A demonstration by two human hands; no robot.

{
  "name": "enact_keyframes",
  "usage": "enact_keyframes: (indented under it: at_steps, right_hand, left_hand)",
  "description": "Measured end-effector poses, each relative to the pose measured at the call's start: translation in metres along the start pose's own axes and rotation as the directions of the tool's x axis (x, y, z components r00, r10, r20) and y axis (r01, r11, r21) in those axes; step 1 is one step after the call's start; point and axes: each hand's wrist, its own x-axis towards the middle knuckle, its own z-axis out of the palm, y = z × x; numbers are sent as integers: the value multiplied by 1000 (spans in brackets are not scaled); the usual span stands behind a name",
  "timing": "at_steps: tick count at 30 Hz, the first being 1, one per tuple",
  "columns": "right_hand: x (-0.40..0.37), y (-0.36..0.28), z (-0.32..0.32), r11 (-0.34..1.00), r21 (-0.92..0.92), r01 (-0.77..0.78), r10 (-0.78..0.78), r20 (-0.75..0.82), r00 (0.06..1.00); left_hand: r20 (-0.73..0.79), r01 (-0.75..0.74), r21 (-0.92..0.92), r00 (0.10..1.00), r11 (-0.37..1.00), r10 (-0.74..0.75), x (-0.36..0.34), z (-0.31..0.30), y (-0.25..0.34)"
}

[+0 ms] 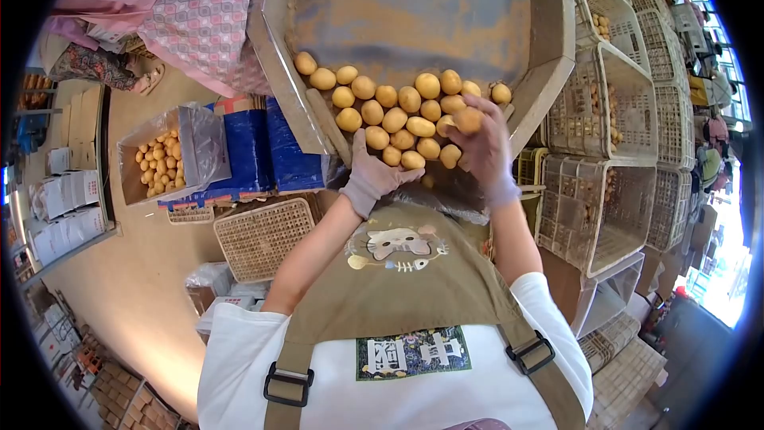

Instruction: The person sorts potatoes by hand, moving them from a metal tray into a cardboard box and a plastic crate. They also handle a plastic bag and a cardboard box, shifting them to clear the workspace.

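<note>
Several yellow potatoes [394, 119] lie bunched at the lower end of a metal sorting chute [414, 0]. My right hand [489, 151], in a thin pale glove, closes its fingers round a brownish potato [468, 120] at the right of the bunch. At the left of the chute's mouth is my left hand [374, 177], gloved too. Its thumb stands apart from the fingers, which reach along below the nearest potatoes, and it grips none that I can see. Under the mouth, clear plastic film [446, 209] shows between my hands, partly covered by them and my apron.
On the left, a plastic-lined box of potatoes [163, 163] stands beside blue wrapped packs [251, 143] and an upturned crate [265, 239]. Stacked plastic crates [601, 207] line the right side. A person in a patterned apron [203, 20] stands close at the upper left.
</note>
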Motion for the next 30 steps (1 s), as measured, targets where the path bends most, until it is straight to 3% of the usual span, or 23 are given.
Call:
enact_keyframes:
  at_steps: [2, 5, 6, 7, 8, 9, 10, 11, 13, 15, 17, 19, 20, 21, 22, 23, 24, 25, 27, 28, 30]
  right_hand:
    - [-42, -41, -29, 922, -381, -61, 64, -4, 998]
    - [-103, -72, -96, 855, -449, -261, 265, -55, 963]
    - [-119, -73, -122, 750, -559, -353, 330, -146, 932]
    - [-132, -74, -144, 536, -558, -634, 558, -330, 761]
    - [-150, -63, -154, 27, -848, -530, 383, -481, 789]
    - [-162, -48, -166, -537, -770, -345, 164, -497, 852]
    - [-157, -45, -160, -603, -781, -162, 50, -240, 969]
    - [-149, -36, -151, -92, -936, -339, -41, -336, 941]
    - [-111, -39, -72, 427, -888, -168, -143, -250, 958]
    - [-79, -38, -21, 106, -978, 180, -188, 158, 969]
    - [-49, -13, 6, 109, -923, 368, -277, 327, 903]
    - [-19, 15, 18, -73, -944, 322, -258, 330, 908]
    - [-13, 38, 11, -103, -962, 253, -108, 263, 959]
    - [-13, 50, 17, -258, -915, 310, 45, 309, 950]
    - [-13, 49, 14, -195, -890, 413, 109, 399, 910]
    - [-14, 45, 10, -125, -853, 506, 170, 484, 858]
    - [-6, 49, -1, -179, -866, 467, 137, 448, 883]
    - [3, 46, -6, -187, -878, 440, 110, 426, 898]
    - [16, 54, 14, -113, -952, 285, -10, 288, 957]
    - [19, 50, 38, -180, -890, 419, -73, 437, 897]
    - [27, 66, 71, -186, -759, 624, -19, 638, 770]
  left_hand:
    - [15, 6, 4, 1000, 1000, -6, -1, 0, 1]
    - [-15, 22, -26, 1000, 999, -23, 0, 1, 2]
    - [-32, 23, -28, 999, 999, -24, 1, 0, 1]
    - [-49, 26, -28, 998, 999, -27, 1, 0, 1]
    - [-56, 39, -57, 998, 998, -42, 0, 4, 2]
    - [-48, 44, -40, 998, 998, -46, 2, 4, 2]
    - [-43, 46, -25, 998, 999, -48, 1, 3, 2]
    - [-39, 44, -10, 998, 999, -44, 1, 2, 2]
    - [-16, 54, -35, 998, 998, -55, -1, 5, 2]
    - [14, 50, -12, 999, 999, -50, -2, 4, 3]
    - [-10, 45, 88, 999, 995, -44, -2, -4, 6]
    - [-217, 73, 192, 976, 979, -31, -6, 4, 5]
    - [-140, 21, 395, 989, 919, 38, -4, -15, 3]
    - [-62, -51, 573, 992, 818, 106, -7, -17, 1]
    - [17, -97, 627, 994, 773, 111, -8, -19, 2]
    - [-105, -49, 426, 989, 904, 103, -9, -21, 0]
    - [-225, -49, 193, 970, 980, 93, -21, 10, -4]
    - [-13, -33, 135, 999, 990, 35, -26, 12, -4]
    - [-279, -68, 210, 952, 975, 126, -26, 27, -10]
    - [-131, -49, 137, 989, 989, 68, -22, 18, -6]
    - [177, 30, 8, 984, 1000, -31, -8, -14, 4]
